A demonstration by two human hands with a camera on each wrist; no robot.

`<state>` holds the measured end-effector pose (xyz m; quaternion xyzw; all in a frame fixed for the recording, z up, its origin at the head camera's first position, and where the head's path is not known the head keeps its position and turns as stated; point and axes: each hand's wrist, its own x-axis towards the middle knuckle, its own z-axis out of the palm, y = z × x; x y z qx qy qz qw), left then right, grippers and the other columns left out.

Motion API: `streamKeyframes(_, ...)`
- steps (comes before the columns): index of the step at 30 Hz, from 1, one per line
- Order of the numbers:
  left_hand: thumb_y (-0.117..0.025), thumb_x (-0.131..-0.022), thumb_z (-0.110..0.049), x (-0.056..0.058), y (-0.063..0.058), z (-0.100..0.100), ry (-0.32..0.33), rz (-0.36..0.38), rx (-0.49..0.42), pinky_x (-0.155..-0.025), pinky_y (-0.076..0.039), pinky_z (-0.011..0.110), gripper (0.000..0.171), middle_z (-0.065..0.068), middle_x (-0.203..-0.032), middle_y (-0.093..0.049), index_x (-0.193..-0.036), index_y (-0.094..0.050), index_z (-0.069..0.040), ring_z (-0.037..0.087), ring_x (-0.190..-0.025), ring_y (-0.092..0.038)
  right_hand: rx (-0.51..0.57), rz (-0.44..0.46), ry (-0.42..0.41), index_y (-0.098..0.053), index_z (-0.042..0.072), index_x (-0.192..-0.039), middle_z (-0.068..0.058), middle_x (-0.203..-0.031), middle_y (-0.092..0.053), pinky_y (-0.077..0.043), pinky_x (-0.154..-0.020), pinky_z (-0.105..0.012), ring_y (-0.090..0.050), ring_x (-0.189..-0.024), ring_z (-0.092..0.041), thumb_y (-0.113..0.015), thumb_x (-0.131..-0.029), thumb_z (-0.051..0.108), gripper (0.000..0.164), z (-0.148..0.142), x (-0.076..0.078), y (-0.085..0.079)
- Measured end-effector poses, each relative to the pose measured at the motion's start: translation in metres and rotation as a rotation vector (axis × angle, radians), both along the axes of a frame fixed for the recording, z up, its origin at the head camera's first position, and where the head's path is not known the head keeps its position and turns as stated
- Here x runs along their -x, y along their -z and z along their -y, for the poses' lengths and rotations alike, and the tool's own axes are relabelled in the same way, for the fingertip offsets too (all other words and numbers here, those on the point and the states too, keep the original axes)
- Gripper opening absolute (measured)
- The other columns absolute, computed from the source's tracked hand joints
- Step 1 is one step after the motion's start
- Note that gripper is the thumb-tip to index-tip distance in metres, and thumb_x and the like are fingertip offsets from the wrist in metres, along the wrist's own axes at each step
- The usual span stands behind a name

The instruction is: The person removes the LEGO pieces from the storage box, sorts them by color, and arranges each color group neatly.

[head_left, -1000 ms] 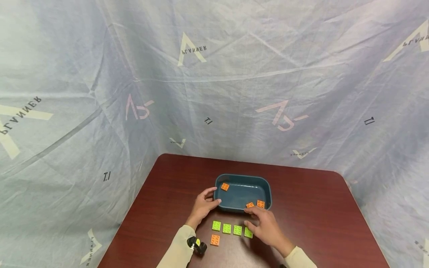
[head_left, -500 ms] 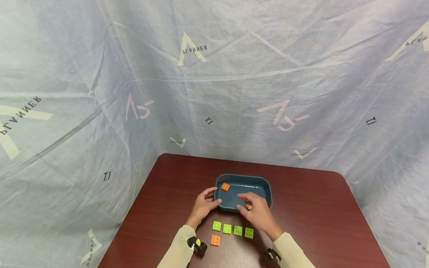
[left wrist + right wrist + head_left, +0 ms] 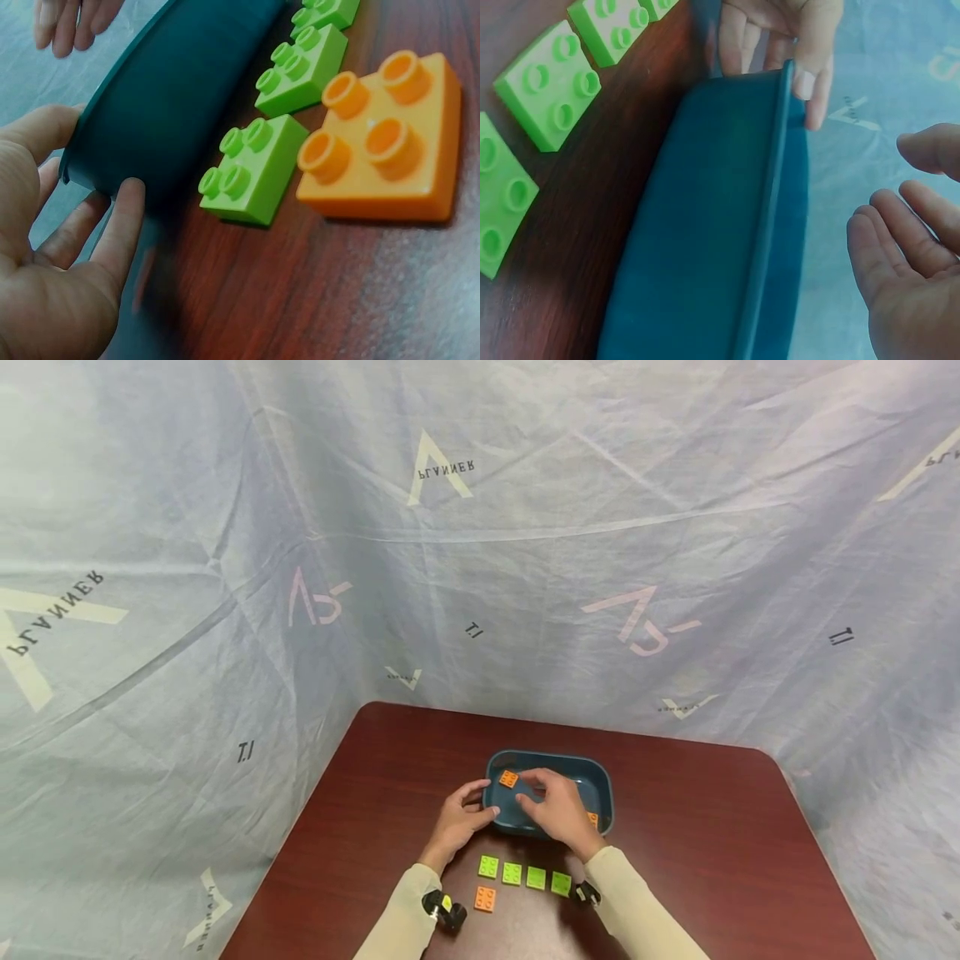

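My left hand [image 3: 453,822] holds the left end of a dark teal plastic tub [image 3: 517,827], its thumb near the front rim. My right hand [image 3: 558,810] hovers over the tub, its thumb and fingers apart with nothing between them. Just left of its fingertips, an orange toy building brick [image 3: 509,779] lies inside the tub. Part of another orange brick [image 3: 593,819] shows at the tub's right end, beyond my right wrist. In the right wrist view, the fingers of my right hand [image 3: 915,262] are loosely bent and empty.
Several green bricks [image 3: 512,873] form a row on the dark red table [image 3: 697,827] in front of the tub. Nearer to me, one orange brick [image 3: 485,899] sits below the row's left end. A grey printed cloth [image 3: 525,568] hangs behind the table.
My right hand has moved left and away from me, from the tub's near right rim toward the orange brick at its left. The left hand stays at the tub.
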<state>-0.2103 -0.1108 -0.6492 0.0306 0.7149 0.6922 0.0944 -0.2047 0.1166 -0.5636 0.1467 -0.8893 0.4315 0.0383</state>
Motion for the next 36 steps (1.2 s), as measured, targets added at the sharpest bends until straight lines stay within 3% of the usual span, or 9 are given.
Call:
streamKeyframes(14,-0.083,-0.095,-0.026,0.001,-0.001,0.000,-0.003,0.003,0.001,-0.090,-0.062,0.036,0.066,0.021,-0.150,-0.058,-0.154,-0.055,-0.015,0.036,-0.127,-0.066,-0.007,0.070,-0.018,-0.070,0.005,-0.134,-0.013,-0.132,-0.072,-0.061,-0.091,-0.053,-0.071,-0.116,-0.037,-0.077,-0.097,0.017,0.039,0.018,0.036,0.026)
streamKeyframes(21,-0.083,-0.095,-0.027,0.001,-0.001,0.000,0.000,0.006,0.004,-0.089,-0.062,0.036,0.067,0.021,-0.150,-0.058,-0.154,-0.055,-0.014,0.034,-0.125,-0.067,-0.029,0.093,0.010,-0.070,0.004,-0.134,-0.014,-0.132,-0.072,-0.063,-0.084,-0.048,-0.072,-0.111,-0.033,-0.077,-0.097,0.012,0.038,0.022,0.052,0.044)
streamKeyframes(28,-0.083,-0.095,-0.028,0.000,0.000,-0.001,-0.006,0.012,0.017,-0.088,-0.063,0.035,0.067,0.019,-0.149,-0.059,-0.154,-0.056,-0.016,0.031,-0.124,-0.068,-0.064,0.137,0.037,-0.071,0.004,-0.134,-0.015,-0.133,-0.071,-0.063,-0.083,-0.047,-0.073,-0.110,-0.031,-0.078,-0.097,0.014,0.039,0.023,0.060,0.051)
streamKeyframes(36,-0.084,-0.093,-0.028,0.001,0.001,-0.002,-0.017,0.023,0.010,-0.089,-0.063,0.037,0.066,0.017,-0.148,-0.061,-0.153,-0.057,-0.018,0.028,-0.121,-0.070,-0.133,0.124,-0.025,-0.070,0.000,-0.133,-0.017,-0.126,-0.073,-0.062,-0.081,-0.046,-0.073,-0.102,-0.028,-0.076,-0.098,0.012,0.037,0.024,0.065,0.057)
